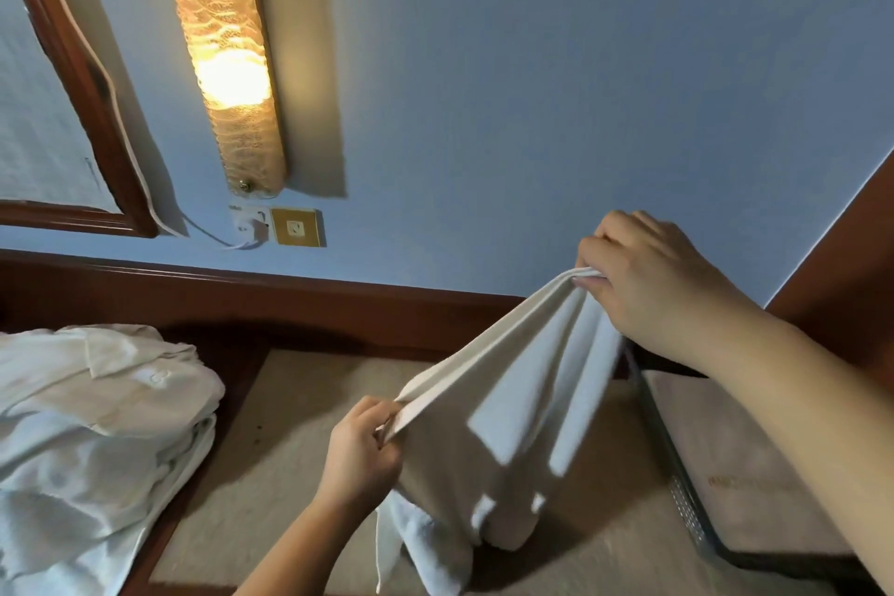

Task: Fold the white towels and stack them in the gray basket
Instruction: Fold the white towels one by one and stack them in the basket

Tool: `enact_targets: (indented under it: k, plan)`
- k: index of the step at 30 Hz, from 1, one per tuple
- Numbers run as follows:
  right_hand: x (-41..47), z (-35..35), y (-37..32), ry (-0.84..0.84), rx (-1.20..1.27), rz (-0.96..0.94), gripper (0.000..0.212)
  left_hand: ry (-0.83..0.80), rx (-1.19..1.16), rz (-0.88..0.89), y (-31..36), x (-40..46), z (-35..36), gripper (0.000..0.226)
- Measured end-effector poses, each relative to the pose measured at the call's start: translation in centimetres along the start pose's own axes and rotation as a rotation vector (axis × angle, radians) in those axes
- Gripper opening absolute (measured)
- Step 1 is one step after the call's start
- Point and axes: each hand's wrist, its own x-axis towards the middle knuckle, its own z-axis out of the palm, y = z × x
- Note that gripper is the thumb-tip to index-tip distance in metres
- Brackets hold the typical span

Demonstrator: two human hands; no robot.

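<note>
Towel (508, 407) hangs stretched between both hands above the beige table (300, 426), its lower end drooping onto the surface. Left hand (360, 450) pinches one corner with curled fingers (387, 419); right hand (663, 290), higher and nearer the blue wall (532, 87), grips the opposite corner. Gray basket (687, 489) stands just right of the towel. Crumpled white laundry (96, 426) lies well left.

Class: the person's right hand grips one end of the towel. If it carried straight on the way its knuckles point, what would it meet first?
Probably the blue wall; nothing shows between it and the right hand, though depth is unclear.
</note>
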Motion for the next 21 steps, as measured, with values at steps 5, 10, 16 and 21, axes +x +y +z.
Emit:
enact_targets:
  k: [5,10,16,21]
  plan:
    - [-2.0,0.9,2.7,-0.117,0.193,0.11,0.01,-0.071,0.21,0.14,1.6,0.4,0.5,0.023]
    - [-4.2,0.3,3.7,-0.063,0.178,-0.008,0.044,-0.121,0.393,0.119,3.5,-1.1,4.3,0.038]
    - [-5.8,-1.6,4.7,0.035,0.094,-0.07,0.038,0.136,0.303,0.061,7.3,-3.9,5.0,0.036]
    - [-6.3,-2.0,4.4,0.094,0.158,-0.112,0.032,0.115,0.395,0.11,7.0,-5.1,4.7,0.036]
